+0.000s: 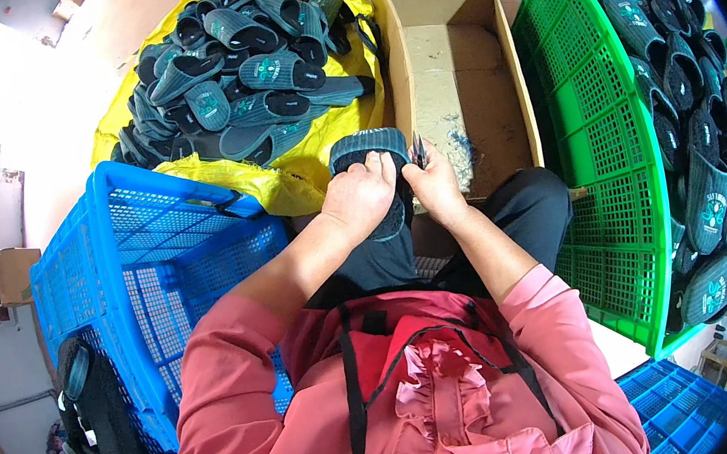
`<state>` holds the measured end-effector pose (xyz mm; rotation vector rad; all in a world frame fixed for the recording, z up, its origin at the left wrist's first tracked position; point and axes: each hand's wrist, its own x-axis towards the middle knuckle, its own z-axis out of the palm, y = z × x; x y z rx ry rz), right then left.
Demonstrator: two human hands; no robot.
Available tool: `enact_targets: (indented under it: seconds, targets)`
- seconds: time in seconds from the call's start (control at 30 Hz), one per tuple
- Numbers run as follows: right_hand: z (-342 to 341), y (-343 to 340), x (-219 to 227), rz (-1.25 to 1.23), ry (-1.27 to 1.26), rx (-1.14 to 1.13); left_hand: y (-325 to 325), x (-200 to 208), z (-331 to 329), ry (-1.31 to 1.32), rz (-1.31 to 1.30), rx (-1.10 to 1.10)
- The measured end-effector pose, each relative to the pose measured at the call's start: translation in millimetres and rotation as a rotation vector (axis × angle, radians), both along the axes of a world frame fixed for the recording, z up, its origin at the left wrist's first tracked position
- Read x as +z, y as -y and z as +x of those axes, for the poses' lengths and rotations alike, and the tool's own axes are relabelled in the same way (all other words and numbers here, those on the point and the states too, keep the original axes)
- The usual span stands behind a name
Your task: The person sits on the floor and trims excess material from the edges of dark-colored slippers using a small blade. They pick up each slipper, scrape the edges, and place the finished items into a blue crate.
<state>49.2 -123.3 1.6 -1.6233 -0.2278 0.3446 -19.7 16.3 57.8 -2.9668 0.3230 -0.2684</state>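
Note:
A dark grey-green ribbed slipper [367, 142] with a black footbed lies over my lap, its toe strap pointing away from me. My left hand [361, 195] is closed on it, the fingers reaching in under the strap. At the strap's right edge, my right hand [436, 186] grips small metal thread snips [418, 149], blades pointing up and away from me. The tips are close to the slipper; whether they touch it I cannot tell. Part of the footbed is hidden by my left hand.
A yellow sack [282, 187] heaped with slippers [242, 76] lies ahead. Right of it is a cardboard box [515, 77] with fluffy scraps. A blue crate [75, 279] stands at my left, a green crate [591, 146] at my right beside more slippers [702, 167]. Dark slippers [108, 434] are at lower left.

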Motion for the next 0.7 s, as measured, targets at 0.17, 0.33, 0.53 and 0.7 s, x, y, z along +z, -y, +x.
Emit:
enact_targets:
  seconds: [0.17, 0.33, 0.53, 0.7]
  targets:
    - [-0.2, -8.0, 6.6, -0.017, -0.015, -0.016, -4.0, -1.2, 21.3, -0.046, -0.047, 0.012]
    - [0.7, -10.6, 6.5, 0.022, -0.069, -0.049, -4.1, -4.1, 30.8, -0.083, -0.108, 0.011]
    - [-11.8, -3.1, -5.5, 0.126, -0.172, -0.089, -3.6, 3.2, 7.2, 0.121, -0.178, -0.127]
    - [-18.8, -0.3, -5.5, 0.057, -0.022, -0.142, -7.3, -9.4, -9.8, 0.245, -0.262, -0.118]
